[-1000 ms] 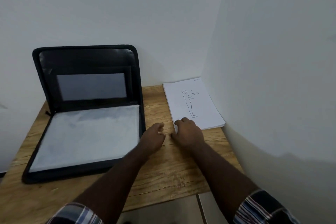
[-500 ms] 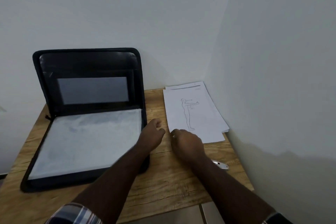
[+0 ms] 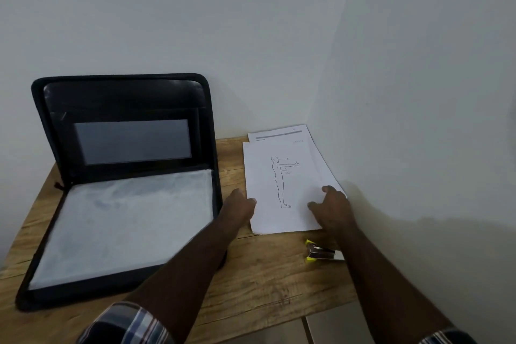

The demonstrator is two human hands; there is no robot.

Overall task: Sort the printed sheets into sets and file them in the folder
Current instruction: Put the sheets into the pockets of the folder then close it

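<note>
A: Printed sheets (image 3: 282,184) — stack lies on the wooden table (image 3: 265,274), right of the folder (image 3: 122,190) and close to the corner wall. Log the scene left to right.

B: Far left, folder open, lid leaning on the wall, base flat; its pale inner pocket shows no filed paper that I can make out. Next, left hand (image 3: 238,208) at the stack's left edge, fingertips touching the top sheet's margin. I cannot tell whether they pinch it or only steady it.

A: Then the top sheet?

B: Top sheet (image 3: 268,218), outline figure with arm raised, now sits pulled toward the person and skewed off the pile. A second page with a grey header bar (image 3: 279,137) shows at the far end. One second ago the stack was squared and that page was hidden.

A: Right side?

B: Right hand (image 3: 333,211) on the sheet's lower right corner, fingers loosely spread, tips pressing the paper; a second ago it sat at the stack's near left corner. Just below it, a stapler (image 3: 321,253) with yellow ends, uncovered since the hand shifted.

A: Meaning for the task?

B: Judgement: sorting has only begun. First sheet is separating; no set is formed, nothing filed. Risk: dragging lower sheets along.
</note>
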